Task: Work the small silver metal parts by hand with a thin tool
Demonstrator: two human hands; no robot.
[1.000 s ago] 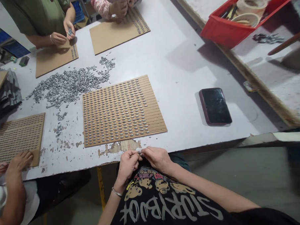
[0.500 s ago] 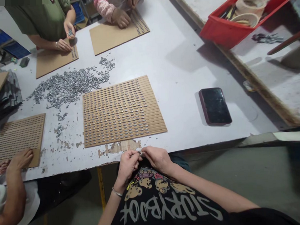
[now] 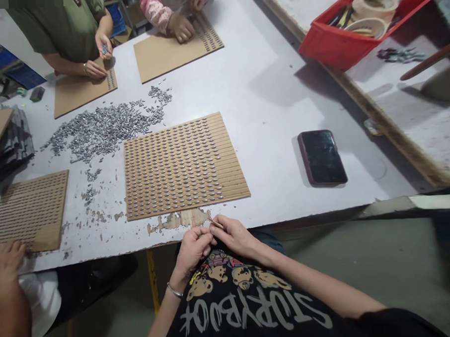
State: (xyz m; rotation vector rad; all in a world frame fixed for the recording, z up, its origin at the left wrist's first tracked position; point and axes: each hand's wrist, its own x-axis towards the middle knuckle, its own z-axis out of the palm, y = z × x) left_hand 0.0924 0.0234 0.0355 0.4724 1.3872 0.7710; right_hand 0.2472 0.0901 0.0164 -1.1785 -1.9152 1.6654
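Greyish and thin, a sliver is poking out from the fingers of the right hand, which are pinching it narrowly at the near edge of the counter. The left hand is touching the right one, its fingers curling in close; whether they are gripping anything, I cannot tell. The step in hand seems to be fine, two-handed handling just above the lap, apart from the board. The next move is probably calling for a light, steady pinch, with both hands working closely so that nothing so small is slipping away. The fingers are hiding much of the sliver, so its exact shape is not showing.

Just beyond the hands, the brown board is lying flat on the counter. Silvery pieces, narrow and pointed, are sitting in rows across most of it, while a strip along its right side is showing bare grooves. The rows are ending unevenly there. A loose heap of similar pieces is spreading beyond the board's far left corner.
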